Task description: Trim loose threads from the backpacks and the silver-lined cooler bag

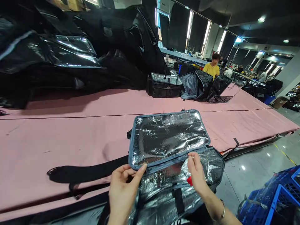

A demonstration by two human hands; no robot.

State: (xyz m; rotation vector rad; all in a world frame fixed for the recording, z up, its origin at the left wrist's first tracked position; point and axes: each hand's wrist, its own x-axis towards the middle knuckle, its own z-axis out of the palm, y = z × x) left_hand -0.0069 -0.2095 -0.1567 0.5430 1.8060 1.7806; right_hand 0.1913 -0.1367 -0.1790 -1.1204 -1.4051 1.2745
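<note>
An insulated cooler bag [161, 184] with a silver foil lining lies open in front of me at the table's near edge. Its foil-lined lid [171, 134], bordered with grey binding, is folded back onto the pink surface. My left hand [127, 181] pinches the lid's near left corner between thumb and fingers. Near the right end of the seam between lid and body, my right hand [196, 172] is closed, its fingertips by the binding. A small red item [189, 181] shows under that hand; its kind is hidden. A black strap [89, 170] stretches left from the bag.
A pink-covered table [70, 140] runs across the view. Black bags [112, 47] are heaped at the back left, and more open cooler bags [166, 86] stand behind the lid. A blue crate [276, 200] is on the floor at right. A person in yellow [212, 68] is farther back.
</note>
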